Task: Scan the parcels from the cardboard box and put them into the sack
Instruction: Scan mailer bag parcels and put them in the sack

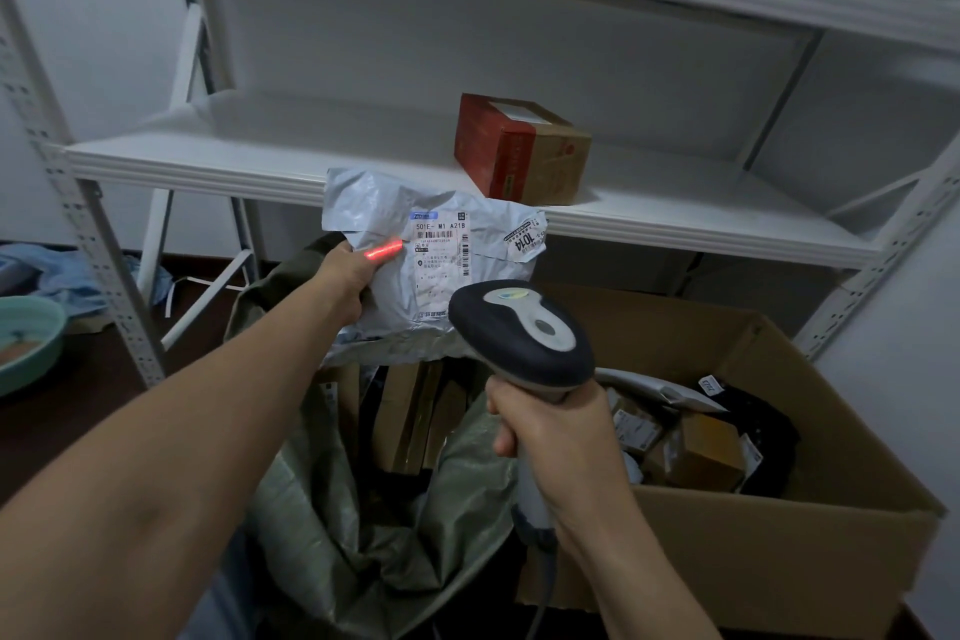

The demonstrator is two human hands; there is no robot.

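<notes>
Mid-task: the left hand gripped a grey parcel above the sack, which already held parcels; the right hand clasped the scanner, beam falling beside the barcode. More parcels remained in the cardboard box.

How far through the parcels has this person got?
Done: some brown parcels already lie in the sack. In hand: the left hand holds a grey parcel while the right hand aims the scanner at it. Left: a heap of parcels waits in the cardboard box.
</notes>
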